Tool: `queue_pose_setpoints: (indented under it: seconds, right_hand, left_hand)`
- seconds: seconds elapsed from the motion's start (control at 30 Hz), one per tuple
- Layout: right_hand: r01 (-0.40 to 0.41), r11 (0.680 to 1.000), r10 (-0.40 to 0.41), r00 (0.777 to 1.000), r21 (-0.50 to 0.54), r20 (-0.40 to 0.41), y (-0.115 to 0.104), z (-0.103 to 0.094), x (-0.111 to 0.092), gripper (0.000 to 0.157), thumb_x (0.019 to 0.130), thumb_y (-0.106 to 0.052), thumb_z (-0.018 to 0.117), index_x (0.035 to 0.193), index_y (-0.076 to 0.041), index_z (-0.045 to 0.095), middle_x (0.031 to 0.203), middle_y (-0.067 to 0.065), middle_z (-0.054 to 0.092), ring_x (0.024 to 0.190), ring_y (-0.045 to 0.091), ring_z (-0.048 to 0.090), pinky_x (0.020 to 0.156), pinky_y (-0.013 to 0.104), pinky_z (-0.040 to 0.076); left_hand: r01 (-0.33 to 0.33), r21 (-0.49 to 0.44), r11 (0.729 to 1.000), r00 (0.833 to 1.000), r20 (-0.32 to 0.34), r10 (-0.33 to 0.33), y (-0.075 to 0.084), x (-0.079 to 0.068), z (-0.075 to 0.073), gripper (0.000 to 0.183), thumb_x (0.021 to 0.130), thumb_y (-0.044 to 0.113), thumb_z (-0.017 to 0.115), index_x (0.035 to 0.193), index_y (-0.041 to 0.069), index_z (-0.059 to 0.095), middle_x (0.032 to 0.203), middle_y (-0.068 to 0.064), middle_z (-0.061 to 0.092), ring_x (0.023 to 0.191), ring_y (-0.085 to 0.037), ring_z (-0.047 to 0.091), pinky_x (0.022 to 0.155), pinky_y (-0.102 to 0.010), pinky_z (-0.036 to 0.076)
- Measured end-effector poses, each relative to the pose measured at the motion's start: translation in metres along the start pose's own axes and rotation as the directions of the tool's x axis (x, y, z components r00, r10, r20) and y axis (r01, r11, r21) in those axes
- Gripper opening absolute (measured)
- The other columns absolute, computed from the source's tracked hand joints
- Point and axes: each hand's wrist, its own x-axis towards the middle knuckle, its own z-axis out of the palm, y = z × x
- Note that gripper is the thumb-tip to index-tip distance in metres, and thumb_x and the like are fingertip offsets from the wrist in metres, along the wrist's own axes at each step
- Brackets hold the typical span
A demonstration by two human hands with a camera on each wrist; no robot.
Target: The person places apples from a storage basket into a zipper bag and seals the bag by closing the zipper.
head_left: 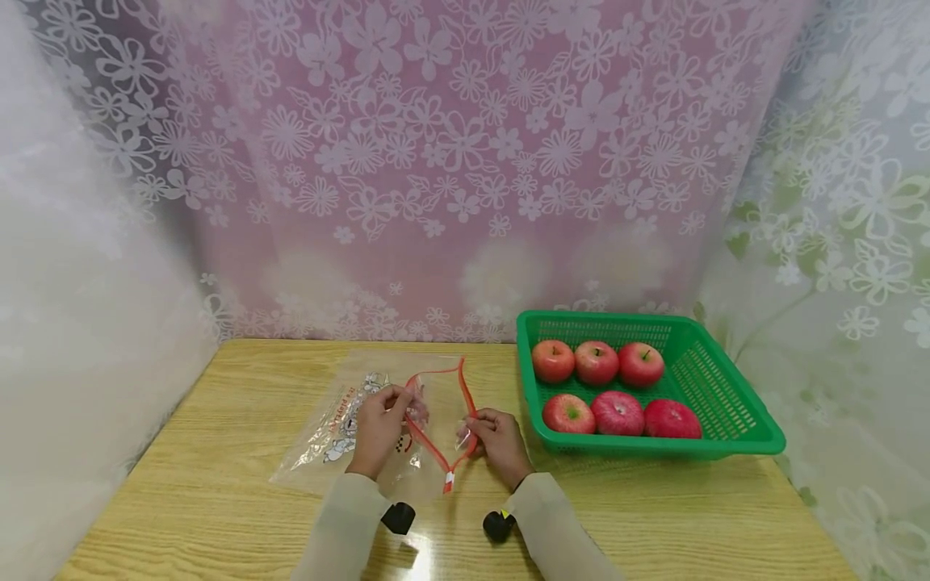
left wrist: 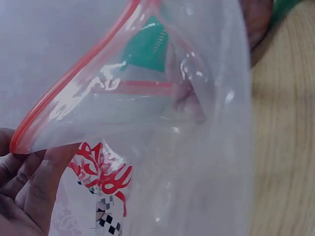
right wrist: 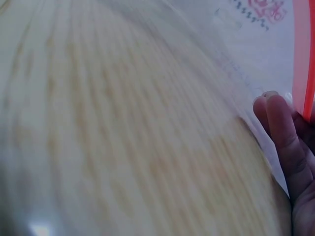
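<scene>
Head view: left of the basket [head_left: 737, 446], left hand [head_left: 379, 428] and right hand [head_left: 501, 442] pinch the bag [head_left: 341, 415] between fingers [head_left: 395, 396]; only here we see apples [head_left: 617, 413].

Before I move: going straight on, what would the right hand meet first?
Past the edge it pinches, the right hand would probably meet the opposite red rim of the clear bag; depth is unclear.

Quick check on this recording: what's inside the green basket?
The green basket holds six reddish apples, three at the back and three in front. Some basket floor shows around them; whatever lies directly beneath them is covered.
</scene>
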Motion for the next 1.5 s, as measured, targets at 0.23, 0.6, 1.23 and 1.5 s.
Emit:
queue_pose_setpoints:
  seconds: [0.23,0.6,1.23,1.5]
  right_hand:
    - [0.003,1.000,-0.003,1.000,0.031,-0.011,-0.002,-0.001,0.001,0.026,0.096,-0.005,0.057,0.104,0.020,0.056,0.082,0.014,0.071,0.059,0.011,0.064,0.050,0.027,0.055]
    - [-0.018,0.999,0.020,0.999,0.037,-0.035,-0.004,-0.004,-0.001,0.026,0.096,-0.003,0.057,0.108,0.020,0.057,0.083,0.014,0.069,0.063,0.012,0.065,0.049,0.028,0.055]
    - [0.008,1.000,-0.008,1.000,0.013,-0.018,-0.004,-0.002,-0.001,0.026,0.097,-0.005,0.055,0.109,0.018,0.057,0.090,0.023,0.070,0.062,0.010,0.067,0.050,0.025,0.055]
    - [0.010,1.000,-0.009,0.999,0.025,-0.041,0.000,0.003,-0.002,0.029,0.095,-0.008,0.061,0.106,0.018,0.058,0.084,0.012,0.072,0.061,0.008,0.064,0.051,0.022,0.054]
  left_hand:
    - [-0.007,-0.042,0.999,1.000,-0.015,0.006,0.014,0.002,-0.008,0.028,0.100,0.023,0.055,0.096,-0.002,0.066,0.087,-0.013,0.069,0.070,-0.018,0.069,0.055,-0.025,0.057]
    - [0.029,-0.103,0.994,0.998,-0.052,-0.035,0.029,0.003,-0.019,0.028,0.099,0.022,0.056,0.097,-0.005,0.065,0.086,-0.013,0.068,0.068,-0.015,0.069,0.056,-0.025,0.057]
    - [0.033,-0.089,0.996,0.999,0.002,-0.033,0.026,0.003,-0.018,0.027,0.099,0.022,0.057,0.098,-0.003,0.066,0.086,-0.011,0.069,0.070,-0.016,0.069,0.057,-0.027,0.057]
    - [0.038,-0.063,0.997,0.999,0.025,-0.036,0.013,0.004,-0.008,0.026,0.099,0.023,0.057,0.101,-0.002,0.066,0.086,-0.011,0.070,0.070,-0.016,0.069,0.057,-0.026,0.057]
